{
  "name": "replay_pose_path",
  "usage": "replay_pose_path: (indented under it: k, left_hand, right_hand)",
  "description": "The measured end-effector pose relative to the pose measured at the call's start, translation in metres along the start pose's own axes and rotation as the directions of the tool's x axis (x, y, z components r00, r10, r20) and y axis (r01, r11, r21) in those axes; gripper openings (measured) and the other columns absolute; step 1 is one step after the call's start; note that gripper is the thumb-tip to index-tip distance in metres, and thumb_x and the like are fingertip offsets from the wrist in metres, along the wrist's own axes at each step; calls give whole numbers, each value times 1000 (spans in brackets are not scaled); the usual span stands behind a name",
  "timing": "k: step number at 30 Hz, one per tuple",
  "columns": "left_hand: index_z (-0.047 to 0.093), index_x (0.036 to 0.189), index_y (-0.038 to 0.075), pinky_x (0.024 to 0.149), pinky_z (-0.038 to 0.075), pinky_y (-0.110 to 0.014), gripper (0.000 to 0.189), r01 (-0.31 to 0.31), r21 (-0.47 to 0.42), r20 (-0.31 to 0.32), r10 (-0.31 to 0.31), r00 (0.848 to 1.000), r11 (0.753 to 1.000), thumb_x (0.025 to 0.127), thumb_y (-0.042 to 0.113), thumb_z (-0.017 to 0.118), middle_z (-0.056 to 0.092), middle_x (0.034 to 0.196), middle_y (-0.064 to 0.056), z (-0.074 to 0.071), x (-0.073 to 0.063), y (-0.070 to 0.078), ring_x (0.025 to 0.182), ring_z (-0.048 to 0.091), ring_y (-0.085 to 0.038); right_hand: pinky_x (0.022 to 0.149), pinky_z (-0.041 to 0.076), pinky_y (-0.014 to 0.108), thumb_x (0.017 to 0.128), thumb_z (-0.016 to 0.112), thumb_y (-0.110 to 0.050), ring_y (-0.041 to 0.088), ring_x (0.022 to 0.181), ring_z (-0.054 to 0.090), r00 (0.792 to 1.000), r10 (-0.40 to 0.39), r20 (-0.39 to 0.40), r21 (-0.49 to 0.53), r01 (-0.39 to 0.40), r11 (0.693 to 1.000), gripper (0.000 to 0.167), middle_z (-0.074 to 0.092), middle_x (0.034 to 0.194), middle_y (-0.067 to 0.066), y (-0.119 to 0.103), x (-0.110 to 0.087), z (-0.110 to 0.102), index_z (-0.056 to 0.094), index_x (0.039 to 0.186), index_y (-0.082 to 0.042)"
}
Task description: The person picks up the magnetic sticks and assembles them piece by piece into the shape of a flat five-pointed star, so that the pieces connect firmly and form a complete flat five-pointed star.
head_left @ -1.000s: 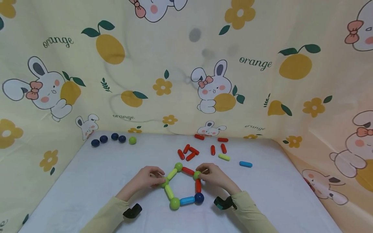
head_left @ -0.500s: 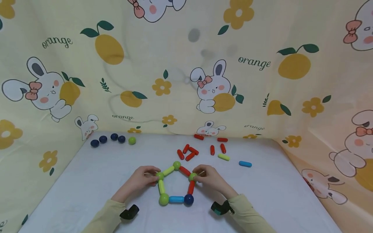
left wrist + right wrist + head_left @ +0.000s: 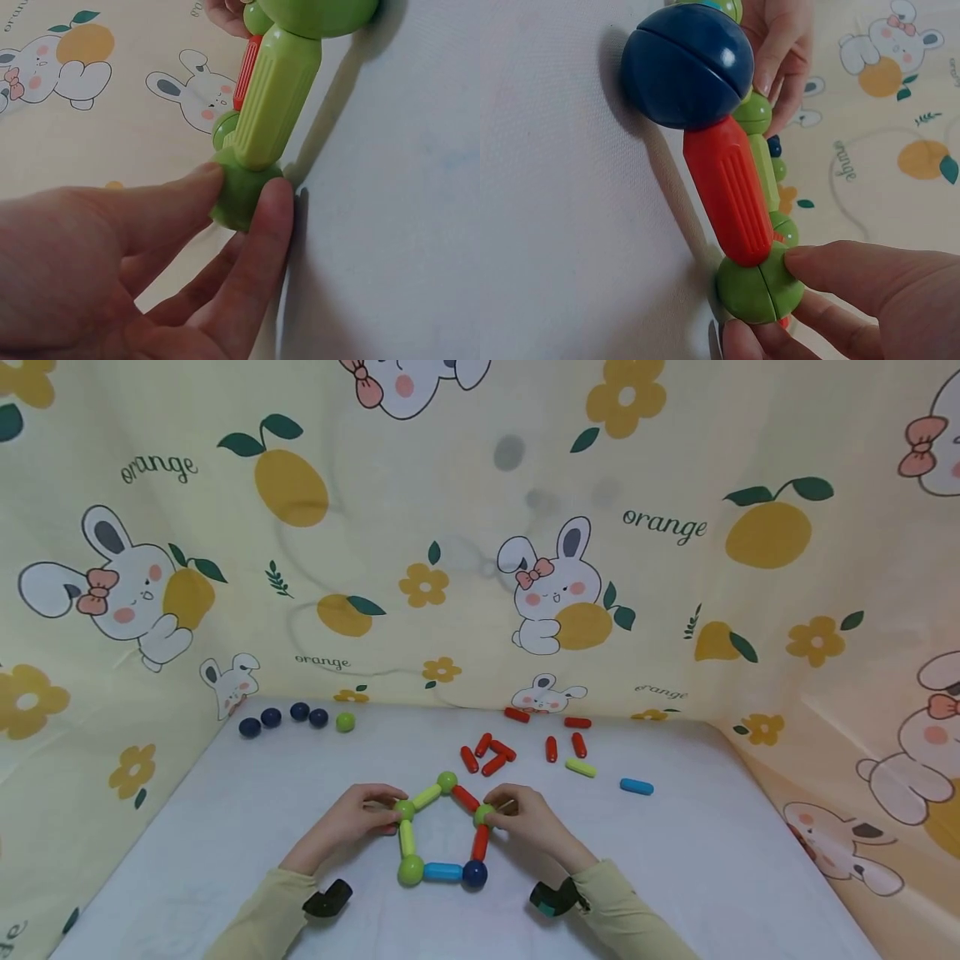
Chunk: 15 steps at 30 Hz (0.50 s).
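Angling inward, the left hand [image 3: 358, 818] is pinching one glossy green ball [image 3: 404, 811] with its fingertips [image 3: 279, 201]; the right hand [image 3: 528, 820], apart from it, is pinching a second green ball [image 3: 754, 292]. Between the hands, a five-sided ring [image 3: 443, 872] is joining smooth balls [image 3: 686, 67] with ridged rods [image 3: 279, 101].

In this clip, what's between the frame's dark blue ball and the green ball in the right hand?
One red stick, touching the dark blue ball and the green ball pinched by the right hand; the right wrist view shows it.

Glossy navy ball [image 3: 684, 71], probably smooth plastic.
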<state>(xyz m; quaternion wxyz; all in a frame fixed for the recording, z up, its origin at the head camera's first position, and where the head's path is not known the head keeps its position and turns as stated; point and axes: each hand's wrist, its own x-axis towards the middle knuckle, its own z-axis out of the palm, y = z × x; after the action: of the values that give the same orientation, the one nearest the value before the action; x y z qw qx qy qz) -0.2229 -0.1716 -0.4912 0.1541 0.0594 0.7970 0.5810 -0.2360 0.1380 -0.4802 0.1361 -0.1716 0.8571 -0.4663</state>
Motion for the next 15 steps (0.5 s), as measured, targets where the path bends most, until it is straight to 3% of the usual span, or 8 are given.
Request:
replay_pose_path:
  k: [8, 11, 15]
  left_hand:
    - [61, 119, -3, 73, 57, -33, 31, -7, -17, 27, 7, 1000, 1000, 89, 5, 66, 58, 109, -16, 0, -4, 3, 83, 65, -20]
    - [62, 118, -1, 73, 57, -34, 31, -5, -12, 27, 5, 1000, 1000, 89, 6, 67, 59, 109, -15, 0, -3, 4, 83, 65, -20]
    - [62, 118, 0, 73, 57, -34, 31, -8, -1, 18, 8, 1000, 1000, 89, 7, 67, 60, 109, -14, -1, -2, 2, 83, 65, -20]
  right_hand:
    - [78, 52, 33, 89, 69, -22, 19, 90, 60, 1000, -19, -11, -34, 19, 999, 26, 64, 100, 1, 3, 0, -4, 65, 110, -7]
    - [80, 52, 34, 89, 69, -21, 19, 93, 60, 998, -4, -64, -53, 0, 999, 33, 64, 103, 2, 6, -3, -22, 62, 118, -7]
    - [84, 52, 38, 90, 68, -13, 23, 96, 61, 983, 12, -185, -84, -28, 996, 38, 64, 107, 9, 20, -2, -65, 57, 124, -3]
